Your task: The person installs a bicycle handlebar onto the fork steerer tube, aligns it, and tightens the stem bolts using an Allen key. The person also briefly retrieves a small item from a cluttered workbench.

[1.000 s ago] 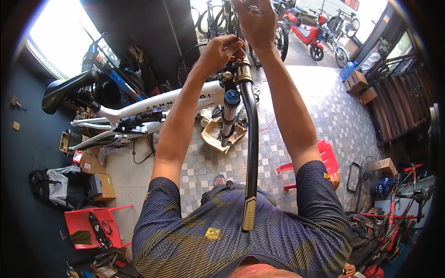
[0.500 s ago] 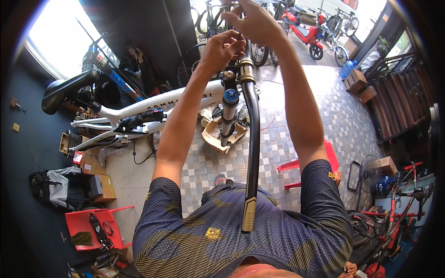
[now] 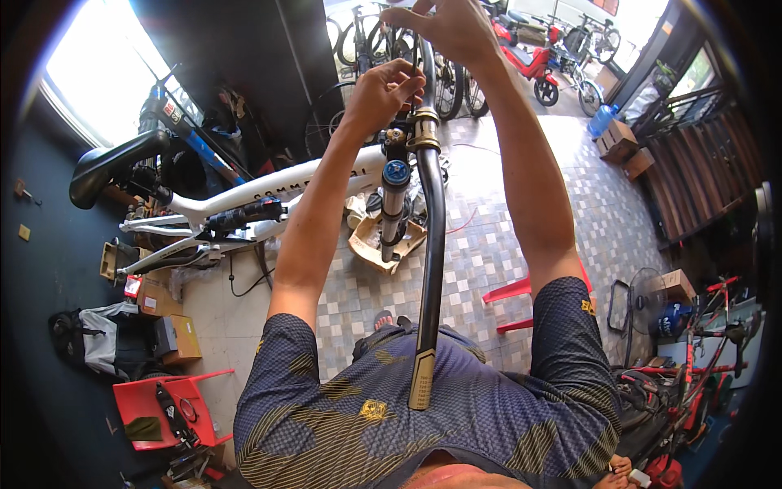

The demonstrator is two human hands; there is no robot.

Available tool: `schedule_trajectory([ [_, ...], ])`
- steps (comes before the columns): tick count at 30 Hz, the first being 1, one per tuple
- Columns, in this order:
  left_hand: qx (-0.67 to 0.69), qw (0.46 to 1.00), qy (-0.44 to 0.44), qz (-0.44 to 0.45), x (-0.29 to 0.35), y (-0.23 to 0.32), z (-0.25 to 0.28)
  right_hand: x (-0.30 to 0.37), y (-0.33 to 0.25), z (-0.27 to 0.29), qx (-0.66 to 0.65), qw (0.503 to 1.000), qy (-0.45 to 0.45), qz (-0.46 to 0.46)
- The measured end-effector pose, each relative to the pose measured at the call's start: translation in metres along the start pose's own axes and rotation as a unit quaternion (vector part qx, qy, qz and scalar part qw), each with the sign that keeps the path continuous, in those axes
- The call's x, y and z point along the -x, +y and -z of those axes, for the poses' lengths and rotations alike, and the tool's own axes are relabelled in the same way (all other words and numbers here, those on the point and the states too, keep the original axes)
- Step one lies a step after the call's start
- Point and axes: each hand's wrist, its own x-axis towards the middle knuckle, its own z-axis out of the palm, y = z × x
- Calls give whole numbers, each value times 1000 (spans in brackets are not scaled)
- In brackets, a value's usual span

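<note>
A black handlebar (image 3: pixel 432 236) with a gold-marked near end runs from my chest up toward my hands. A gold clamp (image 3: pixel 425 130) holds it beside the bicycle's fork (image 3: pixel 394 191), which has a blue top cap. Just beyond the clamp, my left hand (image 3: pixel 381 94) pinches a thin dark rod (image 3: pixel 414 55), whose exact kind I cannot make out. My right hand (image 3: pixel 458 31) is above and to the right of it, at the top edge, with thumb and fingers apart; some fingertips are cut off. The white bicycle frame (image 3: pixel 285 189) stretches left to a black saddle (image 3: pixel 114 167).
A torn cardboard box (image 3: pixel 371 248) lies on the tiled floor below the fork. Red chairs stand at lower left (image 3: pixel 134 407) and right (image 3: pixel 513 289). Several bicycles (image 3: pixel 366 37) and a red scooter (image 3: pixel 533 65) are at the back. A fan (image 3: pixel 646 297) stands at right.
The handlebar's near end has shifted left across my shirt, and the fork appears slightly further left. My right hand is a little higher; my left hand keeps its pinch.
</note>
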Motion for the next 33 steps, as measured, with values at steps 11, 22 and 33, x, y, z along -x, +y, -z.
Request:
schedule_trajectory([
  [11, 46, 995, 73, -48, 15, -37, -26, 15, -20, -4, 27, 992, 85, -85],
  [22, 66, 997, -13, -42, 16, -38, -7, 4, 57, -16, -597, 747, -184, -229],
  [33, 65, 998, 9, -13, 19, -28, -7, 23, 23, -55, -458, 864, 132, -164],
])
